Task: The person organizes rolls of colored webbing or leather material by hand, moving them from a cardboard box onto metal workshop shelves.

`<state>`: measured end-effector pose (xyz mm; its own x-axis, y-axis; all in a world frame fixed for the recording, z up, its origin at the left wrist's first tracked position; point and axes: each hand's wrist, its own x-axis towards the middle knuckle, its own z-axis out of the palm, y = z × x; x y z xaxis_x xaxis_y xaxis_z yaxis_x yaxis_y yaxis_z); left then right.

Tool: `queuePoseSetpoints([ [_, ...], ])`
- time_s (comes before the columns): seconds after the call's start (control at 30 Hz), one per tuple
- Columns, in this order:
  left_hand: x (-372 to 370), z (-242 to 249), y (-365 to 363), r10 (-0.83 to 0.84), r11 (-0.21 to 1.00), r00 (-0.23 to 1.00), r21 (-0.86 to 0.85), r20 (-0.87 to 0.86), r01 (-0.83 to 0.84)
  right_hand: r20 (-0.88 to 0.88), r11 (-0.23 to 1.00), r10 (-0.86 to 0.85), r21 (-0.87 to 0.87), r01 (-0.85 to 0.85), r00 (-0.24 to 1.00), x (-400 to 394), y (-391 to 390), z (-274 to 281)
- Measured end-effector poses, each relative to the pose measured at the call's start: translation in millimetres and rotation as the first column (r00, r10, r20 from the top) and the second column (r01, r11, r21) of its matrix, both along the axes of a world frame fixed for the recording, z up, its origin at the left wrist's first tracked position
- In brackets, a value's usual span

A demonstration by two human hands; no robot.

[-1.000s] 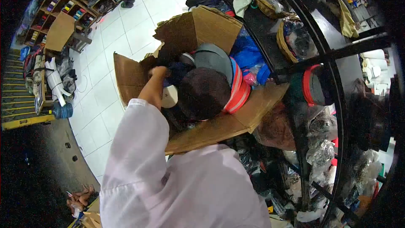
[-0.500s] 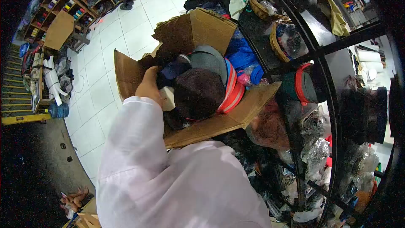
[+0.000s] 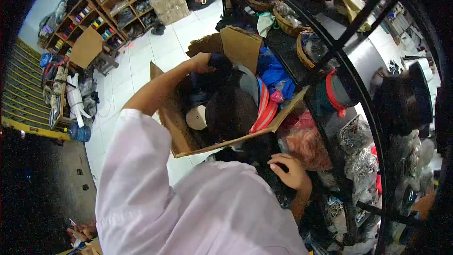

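A torn cardboard box [image 3: 170, 132] stands in front of me, packed with rolls of band material. My left hand [image 3: 203, 63] is over its far side, fingers closed on a dark blue bundle [image 3: 220, 64] whose exact kind is hard to make out. Below it lie a large dark round roll [image 3: 231, 115], a grey roll [image 3: 249, 86] and a red-and-white striped band [image 3: 265, 108]. A cream disc [image 3: 197, 117] shows at the left inside the box. Loosely curled and holding nothing, my right hand [image 3: 289, 172] is outside the box's near right corner.
A black metal rack [image 3: 337, 42] runs along the right, with wicker baskets [image 3: 306, 49], a red-tied roll [image 3: 336, 93] and plastic bags [image 3: 356, 156]. Blue plastic [image 3: 273, 71] lies beside the box. Wooden shelves [image 3: 101, 12] with thread spools stand beyond the tiled floor [image 3: 137, 66].
My left hand has moved from the box's left side up to its far side, with the dark blue bundle in it. My right hand has come into view. The camera view has shifted.
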<state>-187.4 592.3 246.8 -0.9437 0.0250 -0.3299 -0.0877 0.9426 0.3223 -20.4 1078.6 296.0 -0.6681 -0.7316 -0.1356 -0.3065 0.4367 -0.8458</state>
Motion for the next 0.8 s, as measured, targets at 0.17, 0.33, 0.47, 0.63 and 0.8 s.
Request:
queuePoseSetpoints([
  [0.17, 71, 180, 78, -0.398, 0.898, 0.869, 0.070, -0.295, 0.435, -0.407, 0.898, -0.115, -0.433, -0.081, 0.906, -36, -55, 102],
  [0.33, 168, 268, 114, -0.203, 0.916, 0.854, 0.214, -0.478, 0.338, -0.289, 0.720, -0.283, -0.694, 0.003, 0.914, -81, -107, 113],
  [0.47, 219, 311, 136, -0.350, 0.902, 0.816, 0.071, -0.459, 0.426, -0.728, 0.812, -0.219, -0.505, -0.292, 0.650, -59, -112, 178],
  [0.63, 255, 326, 165, -0.491, 0.866, 0.690, -0.209, -0.532, 0.455, -0.419, 0.682, 0.452, -0.407, -0.608, 0.787, -67, -135, 196],
  [0.8, 264, 334, 157, -0.405, 0.915, 0.732, -0.246, -0.549, 0.321, -0.438, 0.751, 0.171, -0.522, -0.405, 0.882, -30, -129, 202],
])
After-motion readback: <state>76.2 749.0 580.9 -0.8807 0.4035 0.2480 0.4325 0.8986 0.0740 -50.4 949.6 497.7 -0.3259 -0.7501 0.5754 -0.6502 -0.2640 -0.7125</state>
